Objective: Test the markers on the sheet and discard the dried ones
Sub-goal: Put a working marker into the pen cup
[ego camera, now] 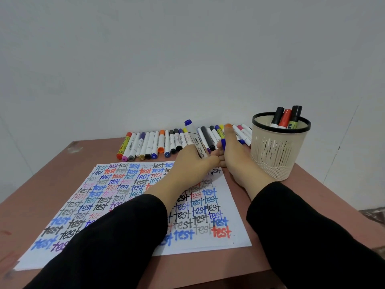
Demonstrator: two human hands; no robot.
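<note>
The table (pixel 52 174) looks like wood painted a dull brown-pink, with rough scuffed spots, and the sheet (pixel 133 180) on it is flat white paper, not shiny, covered with ink. The markers (pixel 150 144) are smooth plastic that shines a little, and so are the marker (pixel 196 140) with the printed label and the blue cap (pixel 223 143). The cup (pixel 277 151) is cream plastic with slits and a fine net low down, its black rim is glossy, the sleeves (pixel 116 243) are dull black cloth, and the wall (pixel 187 59) is smooth and matt.
</note>
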